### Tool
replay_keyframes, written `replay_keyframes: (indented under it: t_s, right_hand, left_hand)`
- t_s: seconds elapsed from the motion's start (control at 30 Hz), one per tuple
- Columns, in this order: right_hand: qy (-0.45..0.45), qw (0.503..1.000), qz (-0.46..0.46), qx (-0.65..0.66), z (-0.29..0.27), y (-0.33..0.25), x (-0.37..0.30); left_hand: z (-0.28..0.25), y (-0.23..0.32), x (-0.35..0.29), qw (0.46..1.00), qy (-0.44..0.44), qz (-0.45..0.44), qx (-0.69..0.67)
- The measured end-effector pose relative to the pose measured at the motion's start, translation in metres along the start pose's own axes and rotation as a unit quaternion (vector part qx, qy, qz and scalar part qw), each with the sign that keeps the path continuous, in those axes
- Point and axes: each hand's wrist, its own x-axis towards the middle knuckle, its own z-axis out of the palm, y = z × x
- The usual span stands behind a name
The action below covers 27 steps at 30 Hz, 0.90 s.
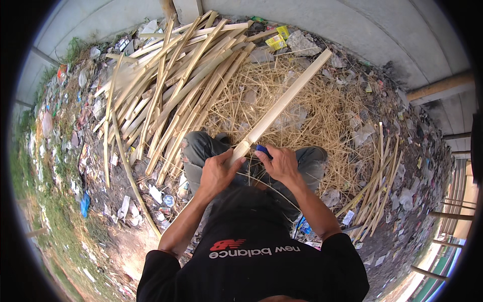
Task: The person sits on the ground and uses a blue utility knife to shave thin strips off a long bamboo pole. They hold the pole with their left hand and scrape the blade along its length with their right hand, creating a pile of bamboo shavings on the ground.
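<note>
A long, pale split bamboo strip slants away from my lap toward the upper right. My left hand is closed around its near end, just above my knees. Beside the strip, my right hand is wrapped around a tool with a dark blue handle, held close to a node in the bamboo. The tool's working end cannot be made out. A narrow pale strand crosses my lap under both hands.
A large heap of split bamboo lies ahead and to the left. Straw-like shavings cover the ground before me. Thin bamboo slivers lie at my right. Littered ground surrounds me, with a grey wall beyond and a stone near it.
</note>
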Motion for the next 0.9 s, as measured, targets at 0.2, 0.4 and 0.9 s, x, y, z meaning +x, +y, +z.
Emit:
replay_keyframes:
  t_s: [0.2,0.4,0.9]
  right_hand:
    - [0.241,0.942,0.232,0.011,-0.063,0.143,0.01]
    - [0.086,0.991,0.075,0.073,-0.07,0.041,0.009]
    - [0.077,0.99,0.121,-0.015,-0.012,0.046,0.038]
  left_hand:
    - [-0.018,-0.025,-0.055,0.999,-0.041,-0.027,-0.002]
    - [0.001,-0.029,-0.034,0.998,0.027,-0.038,-0.031]
    - [-0.02,-0.004,-0.024,0.994,-0.077,-0.075,-0.012]
